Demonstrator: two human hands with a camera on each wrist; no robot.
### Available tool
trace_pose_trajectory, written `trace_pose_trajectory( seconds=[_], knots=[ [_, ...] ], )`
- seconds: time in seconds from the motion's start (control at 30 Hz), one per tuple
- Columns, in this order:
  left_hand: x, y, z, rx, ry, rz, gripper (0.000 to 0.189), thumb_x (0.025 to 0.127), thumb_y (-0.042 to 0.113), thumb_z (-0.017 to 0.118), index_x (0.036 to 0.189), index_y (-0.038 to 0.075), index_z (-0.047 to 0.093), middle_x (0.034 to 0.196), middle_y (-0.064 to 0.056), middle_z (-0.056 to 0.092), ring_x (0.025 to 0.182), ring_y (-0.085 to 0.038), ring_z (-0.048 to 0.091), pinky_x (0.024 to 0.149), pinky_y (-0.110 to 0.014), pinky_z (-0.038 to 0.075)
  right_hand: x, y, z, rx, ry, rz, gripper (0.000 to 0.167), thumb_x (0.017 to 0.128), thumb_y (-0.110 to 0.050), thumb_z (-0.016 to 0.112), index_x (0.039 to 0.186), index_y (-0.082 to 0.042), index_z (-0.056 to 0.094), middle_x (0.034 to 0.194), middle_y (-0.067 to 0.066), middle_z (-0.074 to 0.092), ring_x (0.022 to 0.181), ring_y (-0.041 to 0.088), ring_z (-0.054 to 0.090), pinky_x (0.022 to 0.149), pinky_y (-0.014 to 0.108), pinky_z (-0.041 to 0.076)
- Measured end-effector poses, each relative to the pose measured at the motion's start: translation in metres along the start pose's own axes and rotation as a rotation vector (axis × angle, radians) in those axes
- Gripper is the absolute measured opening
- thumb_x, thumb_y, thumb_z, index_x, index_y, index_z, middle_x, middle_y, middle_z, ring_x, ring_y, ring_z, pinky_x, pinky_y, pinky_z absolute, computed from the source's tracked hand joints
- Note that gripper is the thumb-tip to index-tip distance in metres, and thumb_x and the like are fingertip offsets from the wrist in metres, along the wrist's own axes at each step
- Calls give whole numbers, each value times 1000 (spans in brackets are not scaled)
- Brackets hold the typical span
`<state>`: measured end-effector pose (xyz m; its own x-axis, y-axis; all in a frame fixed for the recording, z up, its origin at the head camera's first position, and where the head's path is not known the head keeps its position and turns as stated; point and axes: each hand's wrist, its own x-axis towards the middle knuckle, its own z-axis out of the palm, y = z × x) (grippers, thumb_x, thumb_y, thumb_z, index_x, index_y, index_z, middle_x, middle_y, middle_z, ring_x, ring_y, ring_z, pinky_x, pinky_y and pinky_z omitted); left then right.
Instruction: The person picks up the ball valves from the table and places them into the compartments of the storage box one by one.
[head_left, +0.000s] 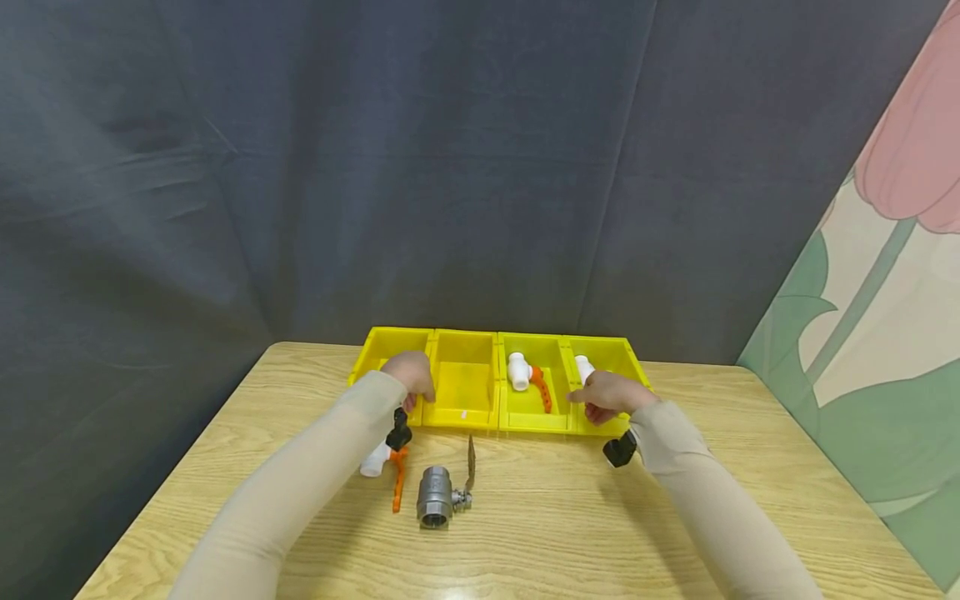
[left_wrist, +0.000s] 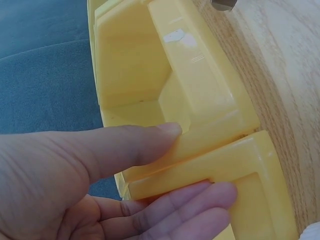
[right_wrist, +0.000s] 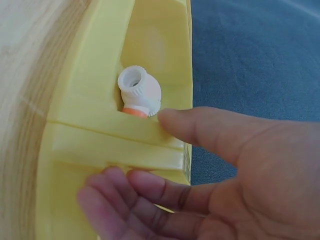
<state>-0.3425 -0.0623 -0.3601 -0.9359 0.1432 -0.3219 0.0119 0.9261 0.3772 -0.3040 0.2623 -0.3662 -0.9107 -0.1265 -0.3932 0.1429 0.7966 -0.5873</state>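
A row of yellow bins (head_left: 461, 417) stands on the table. My left hand (head_left: 408, 377) straddles the adjoining walls of the two leftmost bins, and its thumb (left_wrist: 150, 140) and fingers pinch them from either side. My right hand (head_left: 613, 395) likewise grips the walls between the two rightmost bins, its thumb on the rim and its fingers curled on the far side. In the third bin lies a white plastic ball valve (head_left: 519, 372) with an orange handle, also seen in the right wrist view (right_wrist: 142, 90). Another white valve (head_left: 583, 367) is partly hidden behind my right hand.
In front of the bins lie a metal ball valve (head_left: 435, 498) with a lever and a white valve (head_left: 375, 460) with an orange handle, partly covered by my left arm. A dark curtain (head_left: 465, 167) hangs behind the table; a flower-patterned panel (head_left: 885, 350) is at right.
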Motion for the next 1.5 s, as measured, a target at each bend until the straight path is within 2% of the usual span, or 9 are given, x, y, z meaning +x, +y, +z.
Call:
trace_pose_trajectory(
  seconds=[0.2,0.47,0.77,1.03,1.23,1.5],
  knots=[
    [-5,1,-1,-3,0,7,21,82,15,77,90,-2,66,83,-19,71,70,-28,72,48,-25,54,2,-4,-1,-40,-8,14,30,96,-27,58,87,1,55,70,7,57,61,15,56,68,29,58],
    [-2,2,1,-9,-6,-7,23,82,16,77,91,-2,65,92,-21,72,75,-29,73,48,-25,54,3,-4,-3,-63,-29,37,34,98,-31,53,92,2,56,75,9,58,65,17,57,70,30,58],
    [-3,3,-1,-17,-10,-18,25,83,17,77,95,-1,65,84,-19,71,70,-27,71,50,-26,55,7,-5,-10,-62,-60,57,34,98,-32,55,91,1,58,75,9,60,65,16,62,71,31,58],
    [-4,2,-2,-8,-12,-7,24,83,15,76,94,-2,65,92,-22,72,75,-29,72,49,-26,55,11,-6,-12,-73,-82,41,37,99,-29,54,86,4,61,76,12,63,65,17,67,71,32,59],
    [-2,-2,-2,-36,-14,-7,26,82,17,77,94,-1,63,78,-17,70,64,-25,70,54,-29,57,9,-9,-8,-61,-49,65,32,98,-29,57,93,3,60,76,10,61,64,17,63,69,30,59],
    [-5,-9,-2,-57,-3,26,25,82,22,78,82,0,65,68,-13,68,58,-22,67,52,-28,56,7,-11,-6,-55,-33,89,32,98,-29,57,94,3,60,76,10,60,66,18,62,71,31,59]
  ],
)
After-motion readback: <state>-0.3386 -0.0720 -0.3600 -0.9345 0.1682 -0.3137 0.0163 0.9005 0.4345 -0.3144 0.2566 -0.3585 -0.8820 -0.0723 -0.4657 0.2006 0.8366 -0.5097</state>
